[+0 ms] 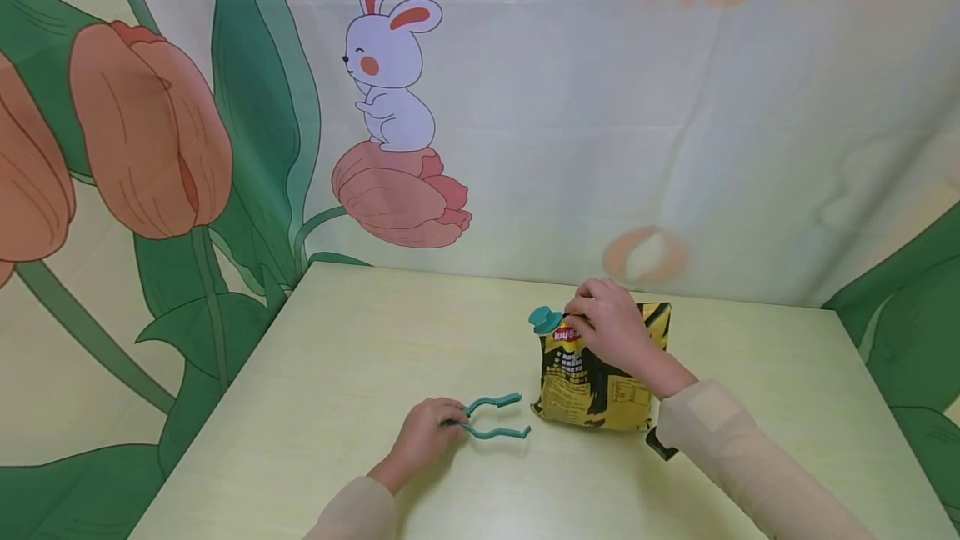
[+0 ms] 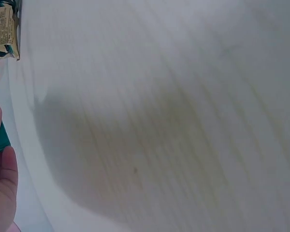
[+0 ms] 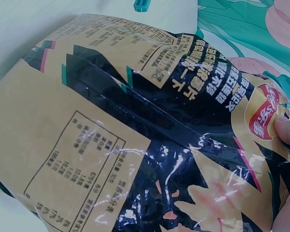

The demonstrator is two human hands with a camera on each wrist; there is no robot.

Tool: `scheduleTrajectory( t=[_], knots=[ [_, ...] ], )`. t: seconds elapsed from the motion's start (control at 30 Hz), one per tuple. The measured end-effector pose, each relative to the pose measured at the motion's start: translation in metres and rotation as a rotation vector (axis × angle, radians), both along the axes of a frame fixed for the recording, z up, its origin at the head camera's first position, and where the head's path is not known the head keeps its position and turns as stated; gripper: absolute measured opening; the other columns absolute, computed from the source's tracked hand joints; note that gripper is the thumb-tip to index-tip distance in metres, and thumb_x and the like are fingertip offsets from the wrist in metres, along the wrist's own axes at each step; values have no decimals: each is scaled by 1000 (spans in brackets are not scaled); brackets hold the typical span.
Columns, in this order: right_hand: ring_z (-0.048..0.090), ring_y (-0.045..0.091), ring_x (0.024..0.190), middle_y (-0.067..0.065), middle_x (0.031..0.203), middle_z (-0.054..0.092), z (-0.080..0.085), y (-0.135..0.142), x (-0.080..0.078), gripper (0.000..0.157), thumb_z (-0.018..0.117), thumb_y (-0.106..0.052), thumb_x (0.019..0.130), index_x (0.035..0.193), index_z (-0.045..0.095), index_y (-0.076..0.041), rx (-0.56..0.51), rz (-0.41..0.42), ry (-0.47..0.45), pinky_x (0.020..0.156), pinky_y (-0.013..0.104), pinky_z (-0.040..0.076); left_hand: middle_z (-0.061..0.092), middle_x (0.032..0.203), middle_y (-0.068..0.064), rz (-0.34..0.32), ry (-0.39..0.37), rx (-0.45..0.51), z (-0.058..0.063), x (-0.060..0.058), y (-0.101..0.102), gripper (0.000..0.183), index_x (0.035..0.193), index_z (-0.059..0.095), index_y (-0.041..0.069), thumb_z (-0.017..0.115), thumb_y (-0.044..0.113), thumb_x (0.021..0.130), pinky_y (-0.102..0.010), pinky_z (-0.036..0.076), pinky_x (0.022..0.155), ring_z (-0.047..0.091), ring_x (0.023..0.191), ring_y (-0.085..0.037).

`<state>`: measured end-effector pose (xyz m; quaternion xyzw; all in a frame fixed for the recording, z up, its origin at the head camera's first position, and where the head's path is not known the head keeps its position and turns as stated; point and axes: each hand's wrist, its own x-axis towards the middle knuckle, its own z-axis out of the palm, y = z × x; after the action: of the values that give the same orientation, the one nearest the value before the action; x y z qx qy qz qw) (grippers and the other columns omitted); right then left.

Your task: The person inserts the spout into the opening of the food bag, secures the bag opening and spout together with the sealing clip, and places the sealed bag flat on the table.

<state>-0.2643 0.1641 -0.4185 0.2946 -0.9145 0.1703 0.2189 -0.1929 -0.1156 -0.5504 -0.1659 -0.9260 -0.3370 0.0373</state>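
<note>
Pinching the glossy, crinkled bag (image 1: 588, 394) at its top, the right grip (image 1: 611, 322) covers part; the left grip (image 1: 429, 433) pinches curved teal tongs (image 1: 508, 399), one end hidden.

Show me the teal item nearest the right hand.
The small piece at a top corner of the snack bag; the other, a forked tool, is in the left hand.

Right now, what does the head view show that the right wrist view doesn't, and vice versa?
Only the head view shows the left hand gripping the teal tongs, and the white rabbit on the backdrop. Only the right wrist view shows readable figures in the printed table on the bag. Both show the bag, the right hand holding its top, a teal piece at its corner, and perhaps the tongs' tip.
</note>
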Motion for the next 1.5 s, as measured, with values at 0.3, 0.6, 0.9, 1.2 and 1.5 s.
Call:
scheduleTrajectory(
  t=[0.3,0.6,0.9,1.2,1.5],
  knots=[
    [46,19,74,3,82,57,-1,0,-1,7,68,-17,77,81,70,-11,2,4,-2,66,30,38,66,95,-5,29,1,43,2,-3,2,6,76,70,9,71,6,70,-31,49,74,58,88,-21],
    [45,19,73,3,81,56,-2,1,-1,7,68,-17,77,80,70,-11,4,11,7,65,30,37,66,95,-8,32,-4,138,7,-5,4,7,78,69,5,69,3,71,-23,51,69,60,88,-23],
    [46,19,74,4,81,57,-3,0,-2,6,68,-16,77,80,70,-11,-2,13,18,66,31,38,66,94,-8,38,5,169,15,-7,6,7,78,69,5,69,2,71,-20,49,66,61,86,-21],
    [46,19,74,4,82,56,-2,0,-1,6,67,-16,78,80,70,-11,2,10,11,68,32,38,66,95,-7,53,-5,184,24,-14,8,7,78,69,6,69,4,72,-21,49,67,61,87,-20],
    [47,20,75,4,82,57,-2,0,-1,6,67,-16,78,80,70,-11,6,8,17,68,32,38,65,96,-7,53,-5,193,30,-20,11,7,79,69,6,69,5,72,-19,48,66,61,86,-19]
  ],
)
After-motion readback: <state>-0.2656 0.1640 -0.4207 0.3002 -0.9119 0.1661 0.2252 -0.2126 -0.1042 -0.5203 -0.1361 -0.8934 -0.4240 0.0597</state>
